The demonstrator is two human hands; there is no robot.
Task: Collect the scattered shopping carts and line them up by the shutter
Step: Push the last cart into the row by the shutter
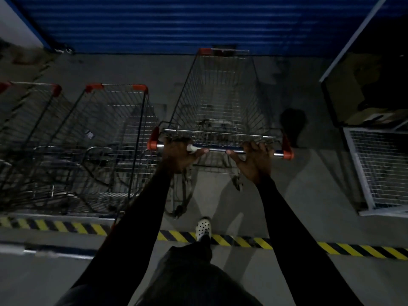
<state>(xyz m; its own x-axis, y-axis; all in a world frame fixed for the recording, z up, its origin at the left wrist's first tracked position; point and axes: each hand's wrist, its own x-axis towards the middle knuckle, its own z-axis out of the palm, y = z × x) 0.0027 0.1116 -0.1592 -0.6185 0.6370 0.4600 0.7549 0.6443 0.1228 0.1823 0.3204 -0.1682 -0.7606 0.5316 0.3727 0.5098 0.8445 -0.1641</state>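
Plainly, in the head view, the left hand (pixel 178 153) and the right hand (pixel 256 160) each curl round the handle bar (pixel 220 149) of a shopping cart (pixel 220 102) in the centre of the frame, fingers over the top and thumbs beneath. Its nose sits close to the blue shutter (pixel 176 23) along the top edge. A parked cart (pixel 114 129) stands just beside it at left of centre, and another cart (pixel 28 111) is at the far left edge; both have their front ends further from the shutter. To do this step well, I judge the held cart wants even pressure from both hands so it ends parallel to its neighbours, with its nose kept off the shutter. A white wire panel (pixel 379 164) at lower right leaves little room to swing that way. No brand or writing is readable; a small tag (pixel 89 134) in the parked cart is too blurred.
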